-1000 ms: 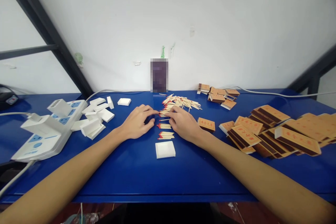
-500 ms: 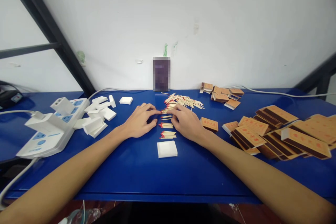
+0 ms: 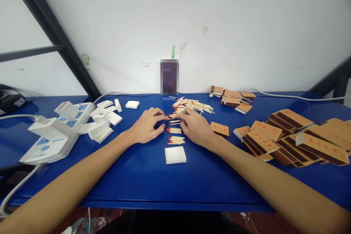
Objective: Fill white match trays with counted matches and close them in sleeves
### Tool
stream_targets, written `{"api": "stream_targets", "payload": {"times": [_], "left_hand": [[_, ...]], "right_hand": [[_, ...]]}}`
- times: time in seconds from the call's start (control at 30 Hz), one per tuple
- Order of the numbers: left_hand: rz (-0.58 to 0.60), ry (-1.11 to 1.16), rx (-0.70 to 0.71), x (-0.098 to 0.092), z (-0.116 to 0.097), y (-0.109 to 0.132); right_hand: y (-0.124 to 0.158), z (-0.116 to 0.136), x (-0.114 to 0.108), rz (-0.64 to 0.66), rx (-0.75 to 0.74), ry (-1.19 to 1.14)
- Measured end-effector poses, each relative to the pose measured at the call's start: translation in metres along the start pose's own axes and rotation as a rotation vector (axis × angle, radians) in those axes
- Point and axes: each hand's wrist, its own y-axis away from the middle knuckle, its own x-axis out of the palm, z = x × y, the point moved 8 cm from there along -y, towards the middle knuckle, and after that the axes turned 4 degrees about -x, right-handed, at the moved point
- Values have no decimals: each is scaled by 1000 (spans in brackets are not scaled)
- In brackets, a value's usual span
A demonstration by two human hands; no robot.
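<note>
Both hands rest on the blue table (image 3: pixel 153 182) at a column of small match bundles (image 3: pixel 175 131). My left hand (image 3: pixel 146 128) lies palm down, its fingertips pinched at the red heads of the top bundle. My right hand (image 3: pixel 196 126) meets it from the other side, fingers curled on the same matches. A loose heap of matches (image 3: pixel 193 106) lies just behind. One white inner tray (image 3: pixel 175 154) sits in front of the bundles. A single orange matchbox (image 3: pixel 219 129) lies beside my right wrist.
A white power strip (image 3: pixel 52 135) with plugs and several white trays (image 3: pixel 105 119) fill the left side. Orange matchbox sleeves are piled at the right (image 3: pixel 290 135) and at the back (image 3: pixel 233 98). Cables run along the wall.
The hands have hardly moved; the fingers shifted slightly at the top bundle. The view has drifted a little to the left.
</note>
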Motion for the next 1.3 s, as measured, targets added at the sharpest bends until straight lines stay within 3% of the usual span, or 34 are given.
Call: {"api": "stream_targets", "payload": {"times": [0.67, 1.3], "left_hand": [[-20, -13, -22, 0, 2, -1], [-21, 48, 48, -4, -6, 1]], "right_hand": [[0, -1, 1, -17, -22, -15], [0, -1, -1, -47, -45, -119]]}}
